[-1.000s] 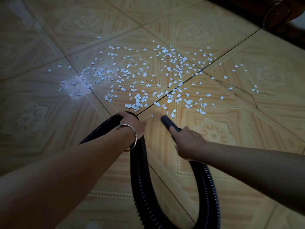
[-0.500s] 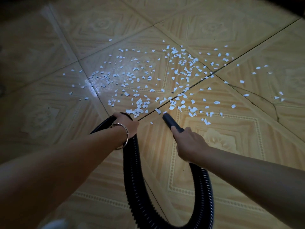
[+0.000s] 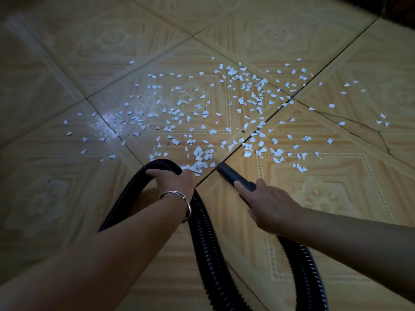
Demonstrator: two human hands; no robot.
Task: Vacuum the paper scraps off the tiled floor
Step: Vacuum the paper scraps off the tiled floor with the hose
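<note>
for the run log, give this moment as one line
right hand grips nozzle | left hand grips hose | scraps on floor

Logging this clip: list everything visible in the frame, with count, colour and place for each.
paper scraps: too many to count, white, scattered over the floor ahead of both hands, densest just beyond the nozzle
tiled floor: one, beige patterned tiles with dark grout lines, fills the view
vacuum hose: one, black and ribbed, looping from the left hand down and round to the right hand
nozzle: one, black smooth tube, tip at the near edge of the scraps
bangle: one, silver, on the left wrist
left hand: grips the hose loop
right hand: grips the nozzle's rear end
</note>
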